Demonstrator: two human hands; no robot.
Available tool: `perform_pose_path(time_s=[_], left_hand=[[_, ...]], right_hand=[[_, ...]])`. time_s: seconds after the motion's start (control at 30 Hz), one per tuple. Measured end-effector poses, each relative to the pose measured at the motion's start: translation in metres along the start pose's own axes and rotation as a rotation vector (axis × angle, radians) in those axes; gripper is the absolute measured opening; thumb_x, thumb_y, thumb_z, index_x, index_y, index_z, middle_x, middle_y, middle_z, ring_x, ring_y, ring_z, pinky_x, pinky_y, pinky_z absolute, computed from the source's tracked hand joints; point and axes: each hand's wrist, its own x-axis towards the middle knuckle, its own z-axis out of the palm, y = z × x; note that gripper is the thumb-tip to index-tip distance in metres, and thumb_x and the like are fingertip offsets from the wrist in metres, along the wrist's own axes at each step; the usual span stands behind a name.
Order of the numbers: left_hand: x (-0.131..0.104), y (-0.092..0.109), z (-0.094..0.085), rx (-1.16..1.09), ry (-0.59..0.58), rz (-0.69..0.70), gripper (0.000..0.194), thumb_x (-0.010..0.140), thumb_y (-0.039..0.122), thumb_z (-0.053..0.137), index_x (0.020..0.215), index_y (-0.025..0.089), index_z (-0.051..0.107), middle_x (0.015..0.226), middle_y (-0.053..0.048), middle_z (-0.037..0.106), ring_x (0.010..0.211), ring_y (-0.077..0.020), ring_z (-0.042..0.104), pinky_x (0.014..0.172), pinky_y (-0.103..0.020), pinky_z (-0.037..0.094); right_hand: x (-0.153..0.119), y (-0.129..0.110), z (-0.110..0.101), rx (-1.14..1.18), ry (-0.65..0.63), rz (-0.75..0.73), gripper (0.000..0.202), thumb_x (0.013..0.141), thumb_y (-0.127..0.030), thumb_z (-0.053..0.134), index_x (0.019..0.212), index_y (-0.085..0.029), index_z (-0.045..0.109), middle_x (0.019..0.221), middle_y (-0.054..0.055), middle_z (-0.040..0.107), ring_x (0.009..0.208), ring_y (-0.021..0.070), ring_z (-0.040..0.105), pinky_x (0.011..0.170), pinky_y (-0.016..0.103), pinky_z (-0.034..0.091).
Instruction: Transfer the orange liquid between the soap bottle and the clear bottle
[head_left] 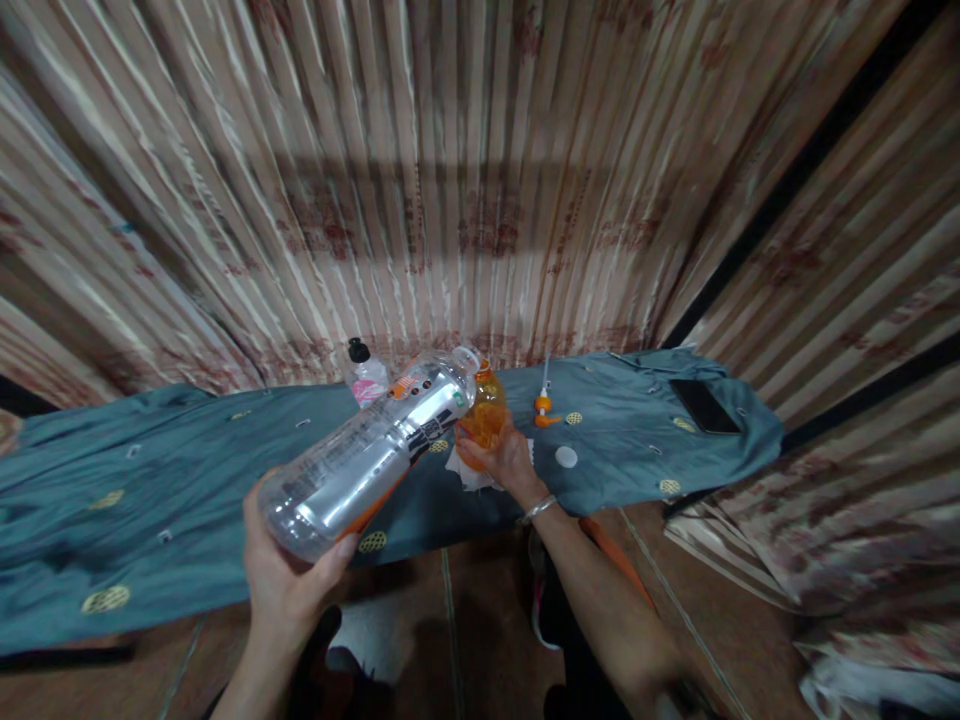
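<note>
Head view: a long, narrow worktop [202, 470] is shown, covered by a creased teal cloth [300, 440] that is scattered with yellow oval motifs and small pale marks. Behind it the space is closed off by a pleated beige curtain [450, 120] printed with reddish flowers, and more of the same fabric is hung at both sides. On the right, the fabric is crossed by a slanting dark pole [795, 180]. Below the front edge, a brown tiled floor [420, 640] with pale joints is seen.

Over the middle of the worktop, a large clear bottle [337, 490] with a silver label is held tilted, its base gripped by the left hand [289, 570], whose fingers and thumb are closed around it. Its neck is pointed to the right, at the top of a translucent orange bottle [489, 405]; whether the two mouths are touching cannot be told. The orange bottle is clasped by the right hand [510, 460], above a white tissue [472, 475] spread on the cloth. A bracelet [540, 508] is worn on the right wrist.

Behind the large bottle, a smaller bottle with a black cap [360, 350] is partly hidden. To the right, an orange-and-white pump head [543, 406], a white disc [566, 457] and a dark phone [703, 406] are laid out.
</note>
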Motion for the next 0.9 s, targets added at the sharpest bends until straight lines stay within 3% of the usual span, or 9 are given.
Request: perform_pose_path(time_s=[0.23, 0.4, 0.67, 0.9], left_hand=[[-0.002, -0.009, -0.002, 0.022, 0.000, 0.052, 0.101, 0.036, 0.072, 0.103, 0.121, 0.029, 0.071, 0.118, -0.012, 0.082, 0.109, -0.0427, 0.081, 0.096, -0.057, 0.067], [-0.002, -0.010, -0.002, 0.018, -0.016, 0.041, 0.102, 0.036, 0.068, 0.105, 0.123, 0.028, 0.070, 0.121, -0.012, 0.082, 0.112, -0.0425, 0.080, 0.100, -0.057, 0.066], [-0.001, 0.009, 0.001, -0.017, 0.013, -0.062, 0.105, 0.025, 0.058, 0.104, 0.118, 0.027, 0.068, 0.119, -0.015, 0.082, 0.112, -0.0437, 0.078, 0.101, -0.058, 0.062], [0.000, 0.017, 0.005, -0.027, 0.027, -0.088, 0.102, 0.021, 0.054, 0.103, 0.113, 0.028, 0.067, 0.114, -0.012, 0.082, 0.109, -0.0418, 0.078, 0.100, -0.055, 0.061]], right_hand=[[0.000, -0.007, -0.003, -0.025, -0.018, 0.051, 0.059, 0.079, -0.032, 0.106, 0.128, -0.026, 0.073, 0.113, 0.011, 0.095, 0.108, 0.0396, 0.095, 0.097, 0.054, 0.080], [0.000, -0.004, -0.002, -0.042, -0.016, 0.043, 0.061, 0.079, -0.034, 0.107, 0.128, -0.025, 0.072, 0.112, 0.011, 0.094, 0.108, 0.0405, 0.095, 0.096, 0.053, 0.080], [0.000, 0.006, 0.003, -0.006, 0.008, -0.006, 0.058, 0.078, -0.031, 0.108, 0.125, -0.029, 0.073, 0.108, 0.008, 0.094, 0.104, 0.0405, 0.095, 0.093, 0.056, 0.081], [0.000, 0.006, 0.002, -0.004, 0.001, -0.007, 0.058, 0.081, -0.037, 0.107, 0.127, -0.026, 0.073, 0.111, 0.008, 0.095, 0.106, 0.0382, 0.095, 0.092, 0.051, 0.080]])
